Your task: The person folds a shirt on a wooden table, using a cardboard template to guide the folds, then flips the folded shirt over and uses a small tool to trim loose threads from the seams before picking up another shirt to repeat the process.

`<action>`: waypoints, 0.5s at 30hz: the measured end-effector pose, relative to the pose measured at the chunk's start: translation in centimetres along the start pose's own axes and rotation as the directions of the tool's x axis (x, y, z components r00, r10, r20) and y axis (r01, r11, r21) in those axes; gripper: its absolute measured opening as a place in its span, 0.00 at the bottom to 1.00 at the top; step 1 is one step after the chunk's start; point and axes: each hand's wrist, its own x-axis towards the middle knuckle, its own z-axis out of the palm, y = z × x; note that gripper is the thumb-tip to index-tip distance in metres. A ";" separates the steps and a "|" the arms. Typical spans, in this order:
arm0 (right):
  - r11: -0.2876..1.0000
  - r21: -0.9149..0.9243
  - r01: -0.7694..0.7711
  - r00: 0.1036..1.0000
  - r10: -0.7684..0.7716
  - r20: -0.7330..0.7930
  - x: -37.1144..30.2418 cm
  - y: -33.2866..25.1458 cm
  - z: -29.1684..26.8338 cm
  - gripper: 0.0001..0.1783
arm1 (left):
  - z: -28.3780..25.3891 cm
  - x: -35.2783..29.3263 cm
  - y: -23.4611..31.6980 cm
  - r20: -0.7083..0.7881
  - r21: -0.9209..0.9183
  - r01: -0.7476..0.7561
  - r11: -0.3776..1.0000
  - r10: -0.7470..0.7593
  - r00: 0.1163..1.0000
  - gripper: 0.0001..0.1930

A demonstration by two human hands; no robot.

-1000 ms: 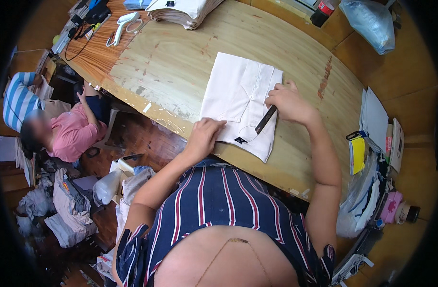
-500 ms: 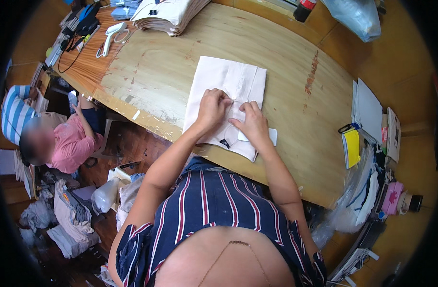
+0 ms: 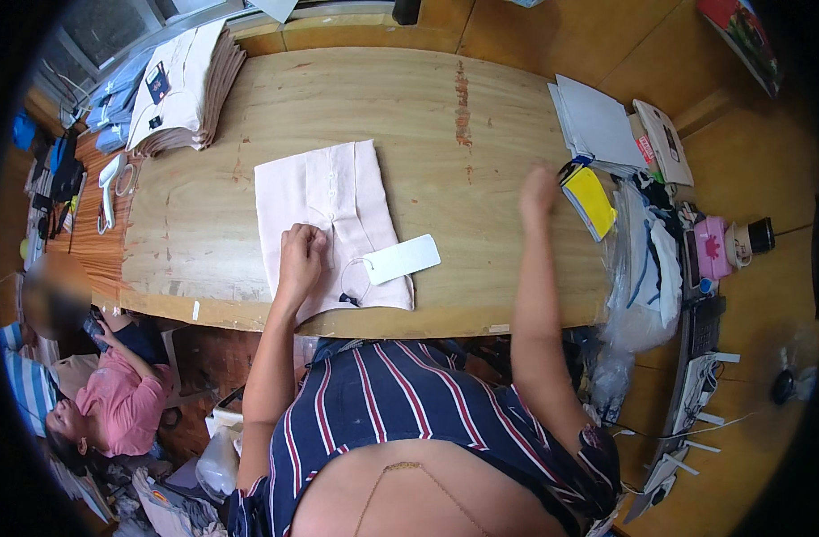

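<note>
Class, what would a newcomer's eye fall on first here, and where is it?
First, the folded pale pink shirt near the front edge of the table, with the left hand on it and a white tag across its right side. Next, the bright yellow item towards the right, beside the blurred right hand.

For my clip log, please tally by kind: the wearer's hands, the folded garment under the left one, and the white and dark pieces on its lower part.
Hands: 2 (left hand, right hand)
Folded garment: 1
White tag: 1
Small dark piece: 1
Total: 5
</note>
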 end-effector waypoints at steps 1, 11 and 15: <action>0.990 0.048 -0.133 0.990 0.135 -0.042 1.7 3.0 1.3 0.11 | 0.1 0.1 -0.1 0.017 -0.007 0.006 1.000 -0.006 1.000 0.03; 0.894 0.245 -0.374 0.916 0.397 -0.049 0.2 3.8 3.7 0.15 | -0.5 -0.8 -0.9 0.052 -0.082 0.033 0.996 -0.029 0.998 0.01; 0.963 -0.092 -0.254 0.913 0.270 0.305 0.8 4.3 2.1 0.19 | -0.8 -1.0 -0.6 0.049 -0.142 0.027 0.990 -0.020 0.999 0.02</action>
